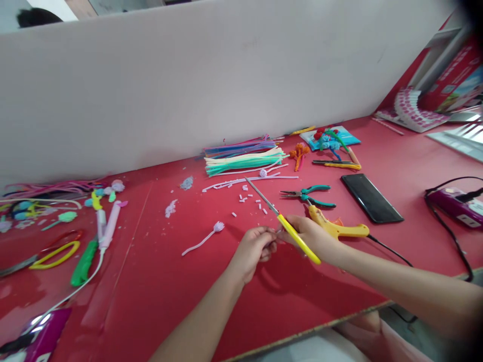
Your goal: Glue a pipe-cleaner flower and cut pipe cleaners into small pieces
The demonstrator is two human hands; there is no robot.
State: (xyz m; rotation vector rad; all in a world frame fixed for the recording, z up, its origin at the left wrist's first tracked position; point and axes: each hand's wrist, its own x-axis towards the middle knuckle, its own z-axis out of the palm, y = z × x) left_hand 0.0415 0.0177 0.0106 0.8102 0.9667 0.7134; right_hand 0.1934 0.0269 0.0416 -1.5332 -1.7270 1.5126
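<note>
Yellow-handled steel scissors (298,238) lie gripped in the bare right hand (317,238), probably so its fingertips can join the bare left hand (252,249) in pinching a thin, barely visible pale strand (279,231) just below the frame's centre.

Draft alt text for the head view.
Right hand holds yellow-handled scissors, fingertips close to the left hand's, over a red table. Beyond lie cut lilac bits and pipe-cleaner bundles; pliers, yellow glue gun and black phone lie rightward.
</note>
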